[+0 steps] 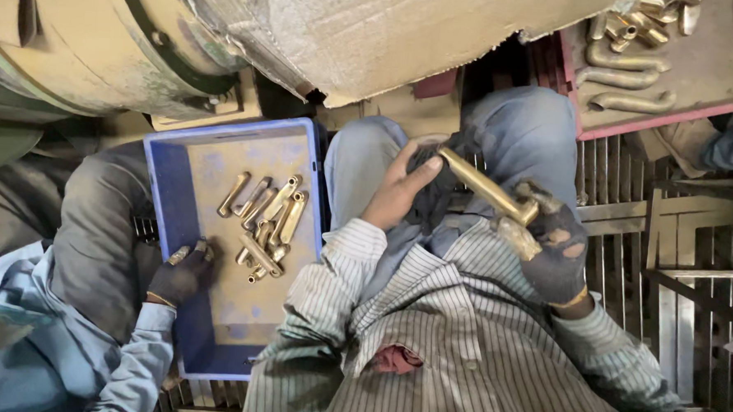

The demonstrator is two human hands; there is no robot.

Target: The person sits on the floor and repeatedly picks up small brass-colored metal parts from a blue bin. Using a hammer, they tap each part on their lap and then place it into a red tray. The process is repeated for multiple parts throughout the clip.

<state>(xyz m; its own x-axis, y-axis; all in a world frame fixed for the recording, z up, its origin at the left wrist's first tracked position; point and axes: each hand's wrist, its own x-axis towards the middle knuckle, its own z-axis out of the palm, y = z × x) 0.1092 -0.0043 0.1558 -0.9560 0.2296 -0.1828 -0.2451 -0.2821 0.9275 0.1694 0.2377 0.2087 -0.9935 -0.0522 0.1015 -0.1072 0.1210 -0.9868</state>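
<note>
Head view looked down on a cramped workshop floor of metal grating (670, 244), dusty and worn. The right hand (550, 247), in a dirty dark glove, gripped a brass handle (487, 186) above the lap — the bare left hand (400, 191) lay curled against its far end, on a dark cloth (437, 197). Beside the knee sat a blue tray (172, 222) of brass handles (267, 222), where another person's gloved hand (181, 274) reached in — more handles lay on a red-edged tray (710, 77).
</note>
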